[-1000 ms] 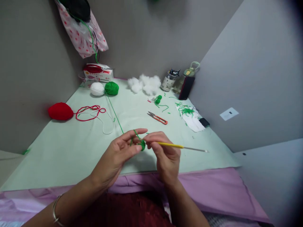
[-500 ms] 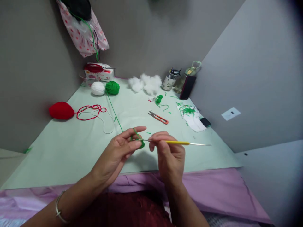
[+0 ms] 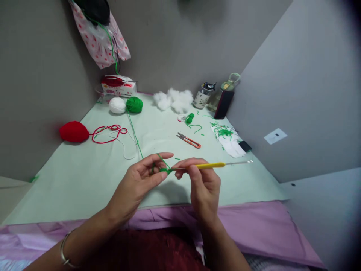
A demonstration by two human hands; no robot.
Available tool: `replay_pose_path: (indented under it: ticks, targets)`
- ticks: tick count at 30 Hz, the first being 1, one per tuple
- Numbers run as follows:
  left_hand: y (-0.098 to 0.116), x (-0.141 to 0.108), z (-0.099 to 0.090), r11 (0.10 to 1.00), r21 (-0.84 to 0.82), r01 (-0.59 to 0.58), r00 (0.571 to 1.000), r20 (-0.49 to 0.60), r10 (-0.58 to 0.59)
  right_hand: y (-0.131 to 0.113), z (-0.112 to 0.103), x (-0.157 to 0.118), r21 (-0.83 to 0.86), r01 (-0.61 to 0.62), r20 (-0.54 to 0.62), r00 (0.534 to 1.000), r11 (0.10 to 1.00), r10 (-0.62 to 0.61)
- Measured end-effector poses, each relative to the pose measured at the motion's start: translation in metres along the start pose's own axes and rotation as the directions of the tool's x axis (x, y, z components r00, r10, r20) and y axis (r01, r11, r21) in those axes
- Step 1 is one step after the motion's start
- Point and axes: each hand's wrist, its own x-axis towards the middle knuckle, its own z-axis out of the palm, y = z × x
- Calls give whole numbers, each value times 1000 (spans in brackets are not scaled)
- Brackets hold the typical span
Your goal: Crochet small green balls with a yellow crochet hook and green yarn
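Observation:
Between thumb and fingers, my left hand (image 3: pixel 141 177) pinches a small green crochet piece (image 3: pixel 166 171). Green yarn (image 3: pixel 135 136) loops over its raised index finger and runs back to the green yarn ball (image 3: pixel 134 105). A yellow-handled crochet hook (image 3: pixel 210 165) lies in the closed fingers of my right hand (image 3: pixel 204 184). Its thin tip meets the green piece and the yarn there; the exact stitch is too small to make out. Both hands hover above the front part of the table, close together.
Orange thread snips (image 3: pixel 189 140) lie on the pale green tablecloth (image 3: pixel 84 177) beyond my hands. Farther back are white stuffing (image 3: pixel 176 101), a white yarn ball (image 3: pixel 117 105), red yarn (image 3: pixel 74 131), a pen cup (image 3: pixel 202 97), a phone (image 3: pixel 224 104) and green scraps (image 3: pixel 223 131) on white paper.
My right hand has shifted slightly left and tilted the hook, its rear end now higher. The green piece has turned a little in my left fingers, and the yarn strand has moved slightly left.

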Motion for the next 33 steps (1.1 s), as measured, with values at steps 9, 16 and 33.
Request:
replay_pose_path:
  ticks: [9, 16, 33]
  targets:
    - [-3, 0, 2, 992, -113, 50, 999, 1, -50, 5, 0, -13, -614, 637, 383, 757, 466, -529]
    - [3, 4, -2, 913, -330, 239, 969, 148, -200, 4, 1, -2, -124, 203, -18, 978, 971, -207]
    - [2, 8, 4, 900, -365, 237, 972, 90, -219, 4, 0, -1, -117, 189, -47, 980, 975, -196]
